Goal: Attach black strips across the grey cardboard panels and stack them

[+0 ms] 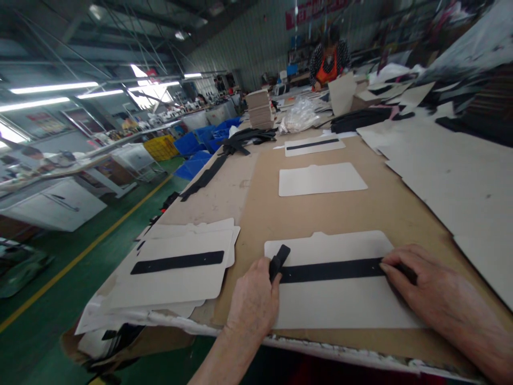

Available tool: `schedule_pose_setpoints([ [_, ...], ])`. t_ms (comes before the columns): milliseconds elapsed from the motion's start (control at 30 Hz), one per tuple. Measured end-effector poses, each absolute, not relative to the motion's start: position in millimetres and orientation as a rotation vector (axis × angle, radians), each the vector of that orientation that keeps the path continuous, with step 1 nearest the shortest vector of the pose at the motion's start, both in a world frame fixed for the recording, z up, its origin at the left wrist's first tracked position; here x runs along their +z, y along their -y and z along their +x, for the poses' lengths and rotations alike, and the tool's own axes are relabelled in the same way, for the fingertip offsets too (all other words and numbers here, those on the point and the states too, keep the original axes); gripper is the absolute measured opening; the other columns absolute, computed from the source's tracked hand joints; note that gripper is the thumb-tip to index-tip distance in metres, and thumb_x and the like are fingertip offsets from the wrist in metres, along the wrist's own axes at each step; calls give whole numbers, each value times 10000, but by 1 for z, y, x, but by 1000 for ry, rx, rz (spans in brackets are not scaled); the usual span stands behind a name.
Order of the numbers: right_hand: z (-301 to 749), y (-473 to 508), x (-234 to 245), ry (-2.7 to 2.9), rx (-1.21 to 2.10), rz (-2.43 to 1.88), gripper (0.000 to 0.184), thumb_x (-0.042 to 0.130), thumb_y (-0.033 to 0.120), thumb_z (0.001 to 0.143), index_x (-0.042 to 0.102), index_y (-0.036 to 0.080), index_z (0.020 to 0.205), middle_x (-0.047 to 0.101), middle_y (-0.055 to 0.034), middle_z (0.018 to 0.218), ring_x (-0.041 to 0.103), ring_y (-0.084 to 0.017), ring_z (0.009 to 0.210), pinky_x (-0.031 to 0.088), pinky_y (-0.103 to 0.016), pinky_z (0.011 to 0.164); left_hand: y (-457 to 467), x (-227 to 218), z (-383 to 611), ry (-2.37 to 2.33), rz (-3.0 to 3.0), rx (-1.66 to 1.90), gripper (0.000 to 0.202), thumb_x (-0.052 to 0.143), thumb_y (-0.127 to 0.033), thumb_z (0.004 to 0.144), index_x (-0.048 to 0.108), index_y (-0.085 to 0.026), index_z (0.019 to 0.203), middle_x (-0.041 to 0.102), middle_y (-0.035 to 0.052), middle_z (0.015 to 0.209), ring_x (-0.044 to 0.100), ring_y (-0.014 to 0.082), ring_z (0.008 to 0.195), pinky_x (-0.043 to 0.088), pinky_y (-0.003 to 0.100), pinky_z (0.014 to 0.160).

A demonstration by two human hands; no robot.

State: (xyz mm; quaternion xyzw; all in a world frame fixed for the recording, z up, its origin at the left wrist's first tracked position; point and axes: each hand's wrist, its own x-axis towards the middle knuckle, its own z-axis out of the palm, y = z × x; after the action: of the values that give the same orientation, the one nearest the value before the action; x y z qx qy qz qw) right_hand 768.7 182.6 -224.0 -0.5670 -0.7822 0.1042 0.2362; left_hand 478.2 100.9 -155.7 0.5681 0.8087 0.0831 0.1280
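A pale board (332, 307) with a small tab on its far edge lies in front of me at the near side of the table. Across it runs a black strip (331, 271) with a small hole near each end. My left hand (256, 294) is closed around a short bundle of black strips (280, 259), beside the strip's left end. At the right end, the thumb and fingertips of my right hand (417, 280) pinch the strip against the board. Something dark shows under that hand's curled fingers; its kind is hidden.
Left of me lies a loose pile of boards (180, 283), the top one bearing a black strip. Farther off are a bare board (323, 180) and another striped board (315, 145). Large pale sheets (449, 176) cover the right side. A person (329, 61) stands at the far end.
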Motion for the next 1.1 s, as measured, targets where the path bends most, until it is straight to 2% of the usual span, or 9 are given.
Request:
schedule_pose_setpoints([
  [300, 768, -184, -224, 2161, 310, -1543, 257, 407, 425, 901, 585, 248, 845, 624, -40, 955, 632, -223, 778, 471, -364, 692, -100, -159, 478, -2373, 1651, 246, 174, 506, -253, 912, 587, -167, 1041, 669, 98, 1038, 654, 267, 972, 479, 364, 857],
  [400, 765, -183, -217, 2179, 325, -1560, 249, 405, 403, 918, 583, 244, 848, 624, -35, 974, 642, -214, 772, 480, -359, 684, -98, -156, 480, -2378, 1714, 278, 195, 515, -241, 905, 584, -189, 1079, 606, 81, 1104, 655, 222, 954, 490, 312, 824],
  [500, 762, -181, -210, 2209, 283, -1570, 240, 394, 354, 941, 598, 238, 887, 640, -38, 998, 649, -193, 742, 494, -338, 657, -96, -154, 486, -2375, 1799, 262, 245, 500, -154, 877, 593, -240, 1087, 542, 48, 1203, 662, 168, 902, 500, 267, 765],
  [567, 761, -178, -206, 2259, 232, -1535, 256, 366, 306, 964, 614, 244, 970, 654, -36, 1034, 656, -172, 731, 510, -315, 653, -94, -153, 489, -2325, 1860, 114, 330, 448, -63, 844, 613, -250, 1059, 563, 32, 1203, 669, 160, 884, 507, 261, 747],
  [667, 760, -171, -202, 2413, 75, -1486, 319, 341, 207, 964, 620, 278, 1102, 653, -29, 1116, 670, -147, 724, 531, -278, 635, -90, -154, 492, -2223, 1983, -105, 518, 370, 22, 803, 603, -265, 1165, 600, 31, 1209, 671, 178, 939, 530, 287, 779],
  [800, 762, -157, -201, 2629, -181, -1469, 540, 393, 46, 844, 549, 316, 1285, 592, -59, 1279, 683, -137, 688, 549, -251, 574, -84, -156, 490, -2123, 2120, -324, 773, 301, 83, 768, 408, -312, 1424, 545, 48, 1350, 656, 199, 1030, 550, 358, 855],
  [933, 763, -153, -198, 2738, -257, -1448, 650, 409, 7, 776, 499, 291, 1353, 559, -90, 1335, 698, -166, 715, 567, -263, 541, -86, -160, 486, -2058, 2181, -404, 798, 322, 72, 748, 372, -294, 1454, 517, 72, 1385, 674, 205, 974, 568, 379, 828],
  [1033, 761, -156, -188, 2722, -196, -1387, 601, 407, 9, 788, 537, 259, 1318, 588, -97, 1282, 698, -192, 825, 597, -301, 635, -90, -160, 484, -2050, 2199, -333, 750, 371, 30, 750, 415, -274, 1434, 488, 97, 1399, 680, 206, 958, 570, 381, 832],
  [1100, 760, -156, -181, 2677, -177, -1279, 489, 426, 45, 823, 600, 232, 1239, 635, -94, 1193, 679, -211, 908, 598, -347, 746, -91, -157, 483, -2053, 2155, -288, 699, 412, -10, 763, 452, -262, 1414, 473, 109, 1404, 681, 203, 973, 565, 362, 859],
])
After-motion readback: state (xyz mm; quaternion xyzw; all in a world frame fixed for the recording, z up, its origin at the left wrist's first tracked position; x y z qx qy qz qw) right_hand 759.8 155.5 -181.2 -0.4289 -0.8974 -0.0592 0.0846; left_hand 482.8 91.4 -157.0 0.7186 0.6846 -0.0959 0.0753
